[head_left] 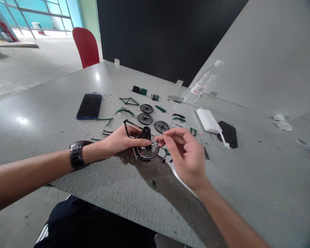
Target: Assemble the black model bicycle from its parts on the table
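Note:
My left hand (119,141), with a black watch (76,154) on its wrist, is closed around a partly built black model bicycle (146,132). Its frame tube sticks up to the left, and a spoked wheel (153,150) faces me below the thumb. Close to the wheel's right side, my right hand (187,155) pinches a small, thin, light-coloured piece (160,139) between thumb and forefinger. What that piece is cannot be made out. Loose spoked wheels (162,126) lie just beyond the hands, and small green and black bits are partly hidden beneath them.
A green bicycle frame (129,101), mudguards (125,111) and other small parts lie across the grey table (98,193). A blue phone (89,106) is at left. On the right are a plastic bottle (203,82), a white power bank (208,120) and a black phone (228,134).

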Tool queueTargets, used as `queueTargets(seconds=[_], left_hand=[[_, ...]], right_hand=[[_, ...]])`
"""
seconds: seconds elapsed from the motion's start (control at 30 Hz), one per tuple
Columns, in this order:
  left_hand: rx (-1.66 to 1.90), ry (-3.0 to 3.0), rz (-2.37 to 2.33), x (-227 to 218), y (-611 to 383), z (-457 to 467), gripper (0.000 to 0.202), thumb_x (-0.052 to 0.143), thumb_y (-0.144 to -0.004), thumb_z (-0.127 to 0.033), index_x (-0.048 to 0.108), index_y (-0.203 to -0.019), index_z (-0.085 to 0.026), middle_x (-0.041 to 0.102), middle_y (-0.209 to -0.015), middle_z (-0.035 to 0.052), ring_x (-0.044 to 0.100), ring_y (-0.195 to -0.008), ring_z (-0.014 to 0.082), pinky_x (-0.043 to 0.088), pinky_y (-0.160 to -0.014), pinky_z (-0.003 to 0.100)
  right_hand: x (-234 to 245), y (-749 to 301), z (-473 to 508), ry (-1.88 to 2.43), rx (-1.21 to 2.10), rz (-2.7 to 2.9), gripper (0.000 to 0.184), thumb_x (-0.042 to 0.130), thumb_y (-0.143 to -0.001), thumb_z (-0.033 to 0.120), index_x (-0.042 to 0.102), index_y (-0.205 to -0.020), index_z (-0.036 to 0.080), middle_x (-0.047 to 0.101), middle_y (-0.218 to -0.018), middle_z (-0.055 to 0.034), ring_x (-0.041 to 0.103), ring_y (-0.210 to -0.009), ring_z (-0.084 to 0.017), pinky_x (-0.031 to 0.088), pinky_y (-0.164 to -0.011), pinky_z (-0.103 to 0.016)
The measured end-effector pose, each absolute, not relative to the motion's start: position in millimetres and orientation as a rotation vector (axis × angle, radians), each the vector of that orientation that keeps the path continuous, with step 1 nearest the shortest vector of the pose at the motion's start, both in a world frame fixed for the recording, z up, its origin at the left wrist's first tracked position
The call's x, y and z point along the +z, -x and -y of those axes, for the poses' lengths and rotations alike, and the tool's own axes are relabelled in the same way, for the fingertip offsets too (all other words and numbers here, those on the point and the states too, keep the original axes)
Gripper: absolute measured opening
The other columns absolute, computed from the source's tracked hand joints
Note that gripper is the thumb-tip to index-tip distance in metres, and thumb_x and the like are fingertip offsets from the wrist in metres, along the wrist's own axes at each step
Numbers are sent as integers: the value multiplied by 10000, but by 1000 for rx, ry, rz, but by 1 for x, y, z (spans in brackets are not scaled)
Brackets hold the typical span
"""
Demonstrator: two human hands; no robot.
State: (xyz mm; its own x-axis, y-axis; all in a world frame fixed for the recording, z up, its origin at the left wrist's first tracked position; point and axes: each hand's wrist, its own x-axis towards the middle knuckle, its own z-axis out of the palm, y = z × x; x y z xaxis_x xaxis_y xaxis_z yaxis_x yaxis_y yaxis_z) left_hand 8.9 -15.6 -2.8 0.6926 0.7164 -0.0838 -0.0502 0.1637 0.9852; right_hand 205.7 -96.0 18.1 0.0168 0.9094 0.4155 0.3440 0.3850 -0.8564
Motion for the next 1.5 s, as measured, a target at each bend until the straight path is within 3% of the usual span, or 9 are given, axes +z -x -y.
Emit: queueTargets(seconds=[0.23, 0.53, 0.73, 0.9, 1.07, 1.3, 1.5], left_hand=[[608, -1368, -601, 0, -10, 16, 206, 806, -791, -319, 757, -867, -134, 722, -781, 22, 639, -661, 106, 526, -619, 200], [625, -1354, -572, 0, -11, 17, 189, 847, -727, -258, 764, -848, -140, 724, -799, 18, 630, -668, 109, 531, -622, 202], [654, -1319, -569, -2, -11, 16, 203, 813, -780, -304, 762, -875, -133, 741, -824, 31, 636, -659, 109, 535, -633, 217], [683, -1293, -567, -4, -10, 14, 190, 794, -812, -304, 760, -893, -135, 742, -843, 33, 655, -708, 109, 528, -655, 199], [602, -1348, -581, -2, -10, 17, 212, 816, -783, -320, 748, -850, -130, 712, -767, 16, 645, -650, 112, 528, -613, 211], [668, -1282, -606, -2, -11, 15, 244, 803, -799, -343, 746, -884, -121, 712, -794, 30, 629, -657, 105, 518, -627, 220], [648, -1199, -631, -4, -10, 16, 272, 817, -786, -361, 729, -865, -116, 667, -730, 8, 588, -601, 87, 470, -553, 203]], right_hand=[[18, -203, 97, 1136, 320, 1740, 126, 662, -922, 160, 734, -966, 253, 747, -942, -2, 701, -876, -140, 586, -800, -307], [21, -198, 99, 1084, -19, 1909, 240, 643, -908, 76, 729, -1023, 269, 758, -887, -8, 696, -807, -160, 584, -702, -326], [19, -207, 97, 1036, -257, 2033, 376, 636, -875, 16, 716, -1130, 281, 749, -947, -34, 644, -865, -204, 562, -757, -378], [19, -203, 96, 1094, -189, 1987, 265, 638, -893, 46, 740, -1055, 230, 687, -837, -49, 623, -790, -182, 540, -704, -346], [21, -198, 96, 1086, -202, 1874, 229, 661, -873, 44, 718, -900, 264, 711, -773, -7, 637, -730, -174, 538, -679, -345], [16, -203, 100, 985, -298, 1997, 446, 644, -852, -11, 687, -1132, 334, 780, -952, 14, 688, -845, -205, 589, -740, -374], [14, -208, 99, 944, -245, 2065, 420, 606, -848, -51, 685, -1115, 263, 772, -1055, -27, 687, -961, -205, 600, -828, -385]])
